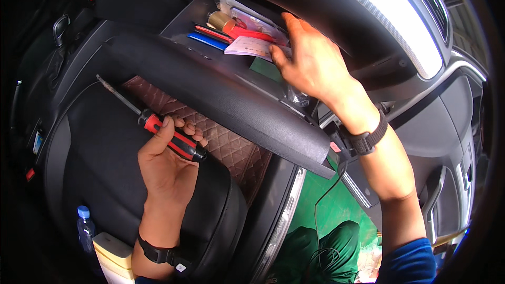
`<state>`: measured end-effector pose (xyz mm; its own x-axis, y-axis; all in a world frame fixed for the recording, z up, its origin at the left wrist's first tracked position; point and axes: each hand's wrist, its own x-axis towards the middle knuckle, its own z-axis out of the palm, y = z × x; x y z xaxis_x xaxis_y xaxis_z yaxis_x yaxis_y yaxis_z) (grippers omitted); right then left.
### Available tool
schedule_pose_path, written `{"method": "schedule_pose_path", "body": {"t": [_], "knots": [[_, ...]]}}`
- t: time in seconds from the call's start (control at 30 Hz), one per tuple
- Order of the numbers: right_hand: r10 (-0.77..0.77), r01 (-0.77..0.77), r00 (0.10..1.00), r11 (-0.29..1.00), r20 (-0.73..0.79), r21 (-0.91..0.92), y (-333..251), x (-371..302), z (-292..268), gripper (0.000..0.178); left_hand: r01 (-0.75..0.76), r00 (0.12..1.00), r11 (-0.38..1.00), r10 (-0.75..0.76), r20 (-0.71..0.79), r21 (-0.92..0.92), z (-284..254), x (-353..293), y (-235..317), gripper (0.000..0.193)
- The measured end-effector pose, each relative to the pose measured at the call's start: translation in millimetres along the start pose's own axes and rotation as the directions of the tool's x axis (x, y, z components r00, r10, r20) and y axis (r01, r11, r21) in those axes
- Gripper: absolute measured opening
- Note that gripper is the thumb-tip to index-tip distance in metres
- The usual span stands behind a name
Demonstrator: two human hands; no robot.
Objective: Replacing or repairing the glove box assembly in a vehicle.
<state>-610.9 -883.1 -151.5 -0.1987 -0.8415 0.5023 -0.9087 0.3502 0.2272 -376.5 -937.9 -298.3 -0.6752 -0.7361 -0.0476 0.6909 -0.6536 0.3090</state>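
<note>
Left grip (168,165): grasping the screwdriver, palm up, thumb laid over the handle and fingers curled beneath
Screwdriver (182,144): red and black handle inside the left grip; its bare shank runs out beyond the thumb, up and to the left over the seat, and the tip meets no fastener
Right grip (313,60): released, fingers spread and nothing held, reaching over the glovebox's open mouth; whether the thumb presses on the booklet I cannot tell
Booklet (251,46): pale, just beside the right grip's thumb
Other contents: a gold-coloured roll (221,21), a red item (258,34) and a blue folder (208,41), all left of the right grip, in the glovebox
Glovebox lid (226,89): tilted open, between the two grips
Stage: as I judge it, the opening is done and the tool is in hand; the contents lie inside, the lid is not shut, and no screw is being turned
Black seat (100,152): under the left grip
Quilted brown mat (229,144): right of the left grip, lower down
Bottle (85,229): blue-capped, well apart from the left grip, toward the wearer
Green floor (326,194): below the right grip, past the sill, a black cable (316,213) hanging over it
</note>
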Motion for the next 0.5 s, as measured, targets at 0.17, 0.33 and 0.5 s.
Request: {"method": "schedule_pose_path", "body": {"t": [0.17,0.33,0.5], "knots": [[-0.02,0.02,0.999,1.0,-0.042,0.007,17.6,3.9,12.5,0.058,0.005,1.0,1.0,-0.005,-0.021,0.01,4.3,1.0,-2.2,0.017],[0.215,-0.222,0.925,0.975,0.314,-0.013,14.9,46.2,26.6,0.062,-0.011,1.0,1.0,0.011,-0.022,0.022,2.5,0.2,-0.2,0.016],[0.238,-0.254,0.901,0.967,0.362,-0.004,21.2,77.9,36.0,0.052,-0.027,0.998,0.999,0.029,-0.056,0.038,9.8,-2.2,-1.1,0.017]]}}
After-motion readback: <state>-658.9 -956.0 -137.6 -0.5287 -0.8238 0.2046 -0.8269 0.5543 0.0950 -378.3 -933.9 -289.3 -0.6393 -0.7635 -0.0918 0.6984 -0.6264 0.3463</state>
